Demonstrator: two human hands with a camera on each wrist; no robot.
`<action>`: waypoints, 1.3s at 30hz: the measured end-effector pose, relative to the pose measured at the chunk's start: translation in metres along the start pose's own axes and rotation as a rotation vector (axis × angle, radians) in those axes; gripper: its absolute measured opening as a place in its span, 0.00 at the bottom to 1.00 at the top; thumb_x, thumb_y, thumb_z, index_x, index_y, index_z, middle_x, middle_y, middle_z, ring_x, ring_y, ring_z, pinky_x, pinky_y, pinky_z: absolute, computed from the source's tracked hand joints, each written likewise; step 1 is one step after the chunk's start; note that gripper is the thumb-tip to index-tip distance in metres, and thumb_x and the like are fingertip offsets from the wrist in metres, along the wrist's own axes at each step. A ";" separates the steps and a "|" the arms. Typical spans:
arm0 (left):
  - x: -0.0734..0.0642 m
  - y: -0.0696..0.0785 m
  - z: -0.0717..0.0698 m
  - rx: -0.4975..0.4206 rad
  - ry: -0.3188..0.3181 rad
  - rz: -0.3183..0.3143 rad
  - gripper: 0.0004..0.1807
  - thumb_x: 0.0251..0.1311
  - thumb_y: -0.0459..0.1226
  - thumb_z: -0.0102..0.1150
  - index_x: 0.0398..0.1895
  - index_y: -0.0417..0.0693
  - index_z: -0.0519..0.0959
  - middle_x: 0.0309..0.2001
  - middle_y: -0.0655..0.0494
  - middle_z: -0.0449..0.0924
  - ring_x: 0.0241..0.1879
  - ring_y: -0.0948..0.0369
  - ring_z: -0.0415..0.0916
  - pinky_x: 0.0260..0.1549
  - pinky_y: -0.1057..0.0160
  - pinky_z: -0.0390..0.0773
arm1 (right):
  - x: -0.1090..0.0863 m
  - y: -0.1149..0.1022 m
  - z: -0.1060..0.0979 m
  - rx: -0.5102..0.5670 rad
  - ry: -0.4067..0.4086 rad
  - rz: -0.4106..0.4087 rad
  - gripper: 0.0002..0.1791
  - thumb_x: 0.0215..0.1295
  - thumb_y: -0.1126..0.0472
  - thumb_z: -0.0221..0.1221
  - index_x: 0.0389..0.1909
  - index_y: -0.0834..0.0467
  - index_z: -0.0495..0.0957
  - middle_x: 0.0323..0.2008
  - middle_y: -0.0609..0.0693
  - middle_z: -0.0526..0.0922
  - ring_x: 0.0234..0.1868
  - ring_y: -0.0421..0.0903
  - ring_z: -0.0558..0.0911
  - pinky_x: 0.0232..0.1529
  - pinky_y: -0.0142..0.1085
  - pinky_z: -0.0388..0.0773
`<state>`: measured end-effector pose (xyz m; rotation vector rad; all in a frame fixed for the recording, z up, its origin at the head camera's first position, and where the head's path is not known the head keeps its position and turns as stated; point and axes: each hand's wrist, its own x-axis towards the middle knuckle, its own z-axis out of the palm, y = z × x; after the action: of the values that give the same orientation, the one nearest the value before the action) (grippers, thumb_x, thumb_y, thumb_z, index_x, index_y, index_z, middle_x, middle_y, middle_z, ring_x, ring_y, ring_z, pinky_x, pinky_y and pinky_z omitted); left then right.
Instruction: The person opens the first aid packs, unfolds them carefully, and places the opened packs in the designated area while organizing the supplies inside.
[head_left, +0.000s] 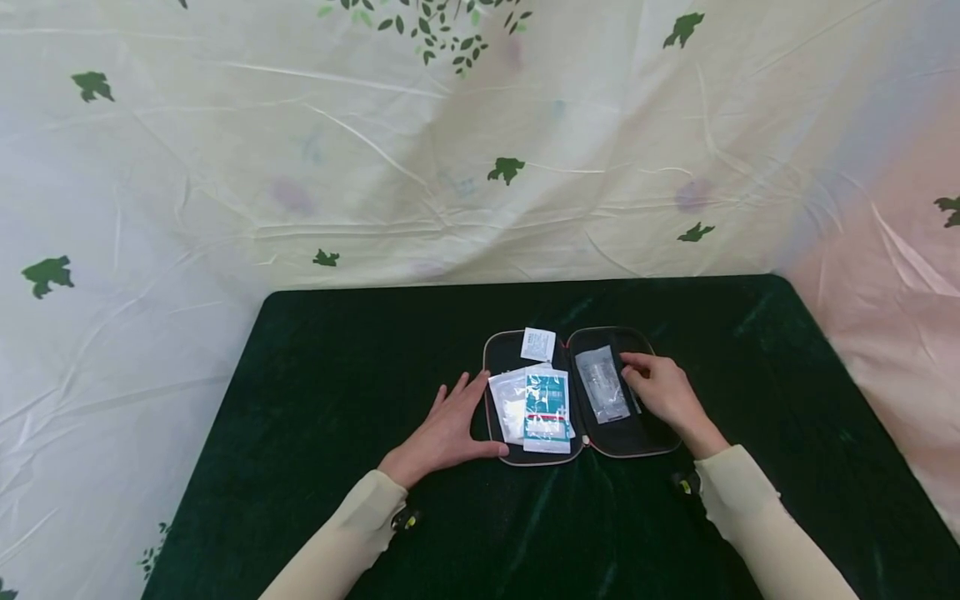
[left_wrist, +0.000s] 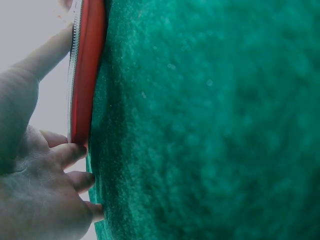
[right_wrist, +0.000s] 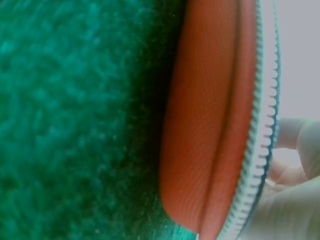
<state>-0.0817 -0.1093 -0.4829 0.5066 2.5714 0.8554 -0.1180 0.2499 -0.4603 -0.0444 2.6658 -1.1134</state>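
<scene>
A zippered pouch (head_left: 626, 437), black inside, lies unfolded on the dark green cloth. Its red outer side (left_wrist: 87, 75) and zipper show in both wrist views. My left hand (head_left: 446, 429) rests at the left rim, fingers spread, thumb by the near corner. Over the right half, my right hand (head_left: 667, 396) has thumb and forefinger together at a black band (head_left: 621, 367), which crosses a clear plastic packet (head_left: 602, 383). In the left half lie a teal-and-white packet (head_left: 547, 408), a white packet (head_left: 508, 400) beneath it and a small white sachet (head_left: 538, 343).
The green-covered table (head_left: 360, 358) extends around the pouch on all sides. A pale curtain (head_left: 420, 167) with green leaf prints hangs behind the table and along its sides. Dark wrist cameras (head_left: 405, 520) sit under both cream sleeves (head_left: 750, 492).
</scene>
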 end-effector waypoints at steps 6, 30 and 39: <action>0.000 0.000 0.000 -0.003 0.000 -0.001 0.63 0.55 0.65 0.70 0.85 0.54 0.47 0.84 0.54 0.46 0.83 0.51 0.36 0.78 0.41 0.35 | -0.002 0.001 0.000 0.008 0.000 0.012 0.23 0.80 0.60 0.51 0.69 0.68 0.72 0.50 0.65 0.82 0.39 0.51 0.81 0.37 0.39 0.76; -0.001 0.000 0.000 0.001 -0.001 -0.002 0.62 0.56 0.64 0.70 0.85 0.54 0.46 0.84 0.55 0.45 0.83 0.52 0.36 0.78 0.41 0.34 | -0.023 0.021 -0.020 -0.161 0.233 -0.086 0.22 0.78 0.57 0.56 0.63 0.68 0.76 0.51 0.67 0.80 0.43 0.57 0.78 0.40 0.48 0.77; 0.000 0.001 0.000 0.006 0.003 0.000 0.62 0.55 0.64 0.71 0.85 0.53 0.47 0.84 0.54 0.46 0.83 0.51 0.36 0.78 0.41 0.35 | -0.018 0.032 -0.024 -0.153 0.089 0.016 0.25 0.78 0.57 0.55 0.64 0.72 0.73 0.45 0.67 0.83 0.30 0.49 0.79 0.27 0.39 0.74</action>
<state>-0.0817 -0.1082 -0.4822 0.5078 2.5773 0.8498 -0.1047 0.2910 -0.4627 -0.0014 2.8205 -0.9247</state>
